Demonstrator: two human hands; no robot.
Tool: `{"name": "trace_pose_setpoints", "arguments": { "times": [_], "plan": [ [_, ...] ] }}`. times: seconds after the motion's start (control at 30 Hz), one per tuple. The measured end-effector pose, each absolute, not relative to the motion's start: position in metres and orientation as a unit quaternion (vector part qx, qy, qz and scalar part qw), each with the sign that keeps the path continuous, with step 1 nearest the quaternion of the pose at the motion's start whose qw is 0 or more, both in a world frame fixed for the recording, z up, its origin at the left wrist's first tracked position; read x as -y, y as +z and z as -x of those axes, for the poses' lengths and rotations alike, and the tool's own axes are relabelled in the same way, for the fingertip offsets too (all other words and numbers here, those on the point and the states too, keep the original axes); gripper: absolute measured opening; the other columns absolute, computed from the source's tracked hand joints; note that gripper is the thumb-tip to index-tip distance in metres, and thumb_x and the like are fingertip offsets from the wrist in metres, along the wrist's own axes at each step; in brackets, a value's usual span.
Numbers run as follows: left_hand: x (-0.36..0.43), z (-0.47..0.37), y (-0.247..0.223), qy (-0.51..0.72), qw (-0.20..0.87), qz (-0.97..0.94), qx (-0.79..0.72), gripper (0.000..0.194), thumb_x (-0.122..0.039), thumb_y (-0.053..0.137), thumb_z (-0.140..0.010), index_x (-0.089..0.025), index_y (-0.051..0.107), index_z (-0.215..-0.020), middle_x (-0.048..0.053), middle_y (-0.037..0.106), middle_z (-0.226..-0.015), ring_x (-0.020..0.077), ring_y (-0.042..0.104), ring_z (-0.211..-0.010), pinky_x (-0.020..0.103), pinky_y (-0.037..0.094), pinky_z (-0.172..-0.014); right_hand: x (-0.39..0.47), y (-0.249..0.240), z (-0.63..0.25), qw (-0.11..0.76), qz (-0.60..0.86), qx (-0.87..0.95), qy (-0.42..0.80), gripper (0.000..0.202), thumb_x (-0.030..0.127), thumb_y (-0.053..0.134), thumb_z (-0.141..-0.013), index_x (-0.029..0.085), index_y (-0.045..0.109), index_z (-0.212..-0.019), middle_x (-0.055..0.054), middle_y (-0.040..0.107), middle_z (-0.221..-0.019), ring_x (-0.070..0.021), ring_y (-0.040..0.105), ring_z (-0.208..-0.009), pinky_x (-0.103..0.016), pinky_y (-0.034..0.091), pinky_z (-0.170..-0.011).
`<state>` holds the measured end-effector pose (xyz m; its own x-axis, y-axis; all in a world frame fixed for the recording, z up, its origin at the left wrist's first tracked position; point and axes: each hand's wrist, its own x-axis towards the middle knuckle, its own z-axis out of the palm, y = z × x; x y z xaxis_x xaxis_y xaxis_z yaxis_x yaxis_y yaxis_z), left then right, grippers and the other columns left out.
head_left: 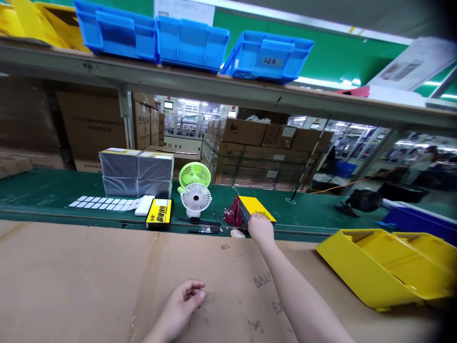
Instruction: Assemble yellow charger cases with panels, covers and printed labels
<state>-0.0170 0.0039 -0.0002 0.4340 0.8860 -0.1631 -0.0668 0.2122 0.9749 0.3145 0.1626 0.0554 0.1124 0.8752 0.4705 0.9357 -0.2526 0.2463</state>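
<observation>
My right hand reaches far forward and grips the near edge of a flat yellow-and-black box on the green bench. That box seems to top a small stack; the fingertips are partly hidden. Beside the stack on its left lies a bundle of red wires. My left hand hovers over or rests on the brown cardboard sheet, holding nothing, with fingers loosely curled and the thumb apart. Another yellow-and-black box with printed characters lies farther left, next to a white fan and a green fan.
Plastic-wrapped grey boxes and rows of white labels occupy the bench's left side. A pen lies near its edge. Yellow bins stand at right. Blue bins line the overhead shelf. A small black fan sits farther right.
</observation>
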Motion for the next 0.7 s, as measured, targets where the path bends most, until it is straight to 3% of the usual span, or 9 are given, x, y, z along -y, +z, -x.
{"name": "trace_pose_setpoints", "arguments": {
  "times": [0.3, 0.43, 0.53, 0.6, 0.7],
  "plan": [
    [-0.003, 0.016, -0.004, 0.364, 0.664, -0.531, -0.381, 0.04, -0.041, 0.061, -0.077, -0.013, 0.059, -0.105, 0.01, 0.06, -0.094, 0.0205, 0.054, -0.085, 0.031, 0.039, -0.074, -0.154, 0.073, -0.281, 0.138, 0.673, 0.658, -0.308, 0.02, 0.027, 0.056, -0.087, 0.01, 0.06, -0.078, -0.004, 0.06, -0.076, -0.0162, 0.059, -0.076, -0.033, 0.047, -0.072],
    [-0.003, 0.018, 0.0, 0.366, 0.674, -0.518, -0.378, 0.043, -0.044, 0.063, -0.075, -0.012, 0.06, -0.105, 0.013, 0.062, -0.097, 0.0228, 0.055, -0.088, 0.032, 0.039, -0.075, -0.114, 0.083, -0.246, 0.239, 0.573, 0.709, -0.335, 0.017, 0.019, 0.052, -0.087, 0.01, 0.064, -0.095, -0.009, 0.067, -0.084, -0.0185, 0.06, -0.08, -0.033, 0.047, -0.078],
    [-0.003, 0.02, 0.0, 0.368, 0.694, -0.5, -0.364, 0.051, -0.049, 0.062, -0.076, -0.013, 0.058, -0.111, 0.015, 0.062, -0.106, 0.0254, 0.055, -0.094, 0.034, 0.04, -0.077, -0.06, 0.081, -0.212, 0.299, 0.485, 0.747, -0.342, 0.019, 0.02, 0.057, -0.084, 0.015, 0.063, -0.101, -0.005, 0.069, -0.09, -0.0167, 0.062, -0.084, -0.032, 0.047, -0.086],
    [-0.003, 0.022, 0.001, 0.395, 0.729, -0.459, -0.32, 0.058, -0.054, 0.059, -0.077, -0.018, 0.051, -0.122, 0.015, 0.058, -0.117, 0.0272, 0.053, -0.104, 0.036, 0.04, -0.081, -0.02, 0.076, -0.188, 0.33, 0.415, 0.778, -0.338, 0.028, 0.018, 0.061, -0.081, 0.018, 0.06, -0.108, -0.002, 0.07, -0.094, -0.0159, 0.062, -0.09, -0.031, 0.048, -0.088],
    [-0.001, 0.028, 0.007, 0.445, 0.804, -0.34, -0.197, 0.071, -0.066, 0.052, -0.075, -0.019, 0.047, -0.128, 0.014, 0.05, -0.13, 0.0297, 0.044, -0.118, 0.039, 0.037, -0.09, 0.032, 0.07, -0.154, 0.385, 0.274, 0.841, -0.265, 0.043, 0.012, 0.062, -0.076, 0.011, 0.054, -0.119, -0.008, 0.069, -0.098, -0.0206, 0.063, -0.094, -0.035, 0.052, -0.085]
  ]
}}
